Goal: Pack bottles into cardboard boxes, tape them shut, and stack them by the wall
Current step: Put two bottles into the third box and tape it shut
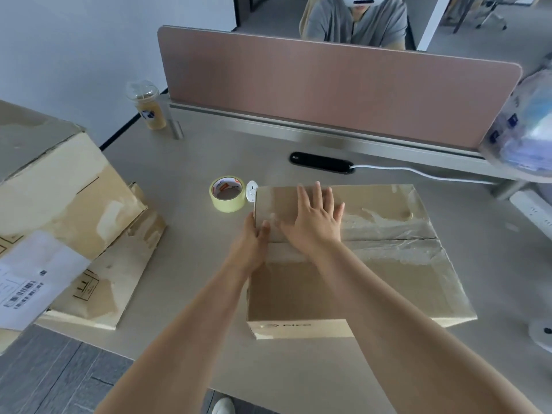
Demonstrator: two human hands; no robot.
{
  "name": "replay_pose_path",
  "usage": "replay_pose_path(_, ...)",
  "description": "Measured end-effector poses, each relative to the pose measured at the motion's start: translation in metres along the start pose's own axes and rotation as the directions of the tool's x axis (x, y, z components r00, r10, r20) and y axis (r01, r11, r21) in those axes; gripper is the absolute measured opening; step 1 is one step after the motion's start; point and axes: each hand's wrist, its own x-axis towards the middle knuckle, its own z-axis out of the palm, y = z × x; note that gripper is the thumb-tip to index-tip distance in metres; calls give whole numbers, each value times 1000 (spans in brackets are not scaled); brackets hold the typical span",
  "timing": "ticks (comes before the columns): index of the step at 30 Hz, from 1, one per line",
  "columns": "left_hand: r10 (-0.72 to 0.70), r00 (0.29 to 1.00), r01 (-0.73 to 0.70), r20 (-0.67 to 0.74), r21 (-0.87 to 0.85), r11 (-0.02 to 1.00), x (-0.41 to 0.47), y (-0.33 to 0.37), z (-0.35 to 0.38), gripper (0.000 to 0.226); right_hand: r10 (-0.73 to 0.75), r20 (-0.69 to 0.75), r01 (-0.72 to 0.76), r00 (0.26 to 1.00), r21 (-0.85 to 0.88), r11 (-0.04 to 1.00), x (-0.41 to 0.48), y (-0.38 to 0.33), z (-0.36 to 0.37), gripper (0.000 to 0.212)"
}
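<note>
Cardboard box (pixel 403 279) on bench (pixel 209 150): right hand (pixel 316 225) flat on top, fingers (pixel 319 195) straight; left hand (pixel 252 243) grips its left edge.

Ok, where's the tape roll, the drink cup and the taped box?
tape roll (pixel 228 206): head view, its pale outer side.
drink cup (pixel 151 115): head view, its tan lower body.
taped box (pixel 424 270): head view, its near top flap.

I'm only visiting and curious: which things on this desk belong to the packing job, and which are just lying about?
Job: closed box, gripped by the left hand, pressed by the right hand; tape roll beside it; boxes at the left, probably.
Lying about: drink cup; white cable; plastic bag.
</note>
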Motion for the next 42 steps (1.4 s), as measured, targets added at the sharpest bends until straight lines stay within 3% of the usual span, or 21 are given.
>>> replay_pose_path(2, -2, 999, 7, -36, 139, 990, 14, 4, -7, 48, 8, 13, -7, 1000, -60, 998, -9, 11, -4, 105)
replay_pose_path(4, -15, 994, 50, -109, 331, 942, 22, 9, -9, 48, 104, -11, -105, 995, -102, 989, -15, 26, -11, 113)
replay_pose_path(7, 58, 987, 46, -150, 610, 791, 20, 18, -4, 53, 244, -29, -246, 969, -105, 964, -24, 49, -20, 119)
replay_pose_path(10, 117, 983, 20, -141, 718, 696, 10, 25, 0, 45, 353, -55, -356, 934, -79, 931, -35, 71, -26, 123)
replay_pose_path(17, 103, 971, 72, -214, 679, 730, 8, 21, -7, 52, 569, -38, -565, 822, 80, 821, -56, 118, -43, 134)
replay_pose_path(20, 93, 961, 107, -262, 655, 748, 5, 24, -8, 63, 645, 31, -629, 764, 257, 734, -61, 136, -46, 121)
replay_pose_path(24, -2, 960, 198, -279, 677, 708, 7, 24, -11, 69, 604, 75, -583, 794, 380, 719, -59, 153, -47, 72)
replay_pose_path(28, -70, 968, 221, -241, 690, 689, 9, 21, -10, 66, 568, 49, -541, 821, 382, 749, -58, 156, -46, 55)
replay_pose_path(34, -93, 976, 196, -195, 615, 764, 8, 13, -16, 66, 608, -24, -555, 794, 381, 739, -68, 153, -39, 48)
replay_pose_path(38, -122, 986, 165, -117, 494, 854, 4, 10, -21, 62, 655, -2, -557, 756, 523, 645, -78, 154, -38, 48)
replay_pose_path(42, -210, 977, 207, -31, 370, 906, -2, 4, -24, 62, 701, 110, -601, 704, 619, 506, -90, 150, -37, 51)
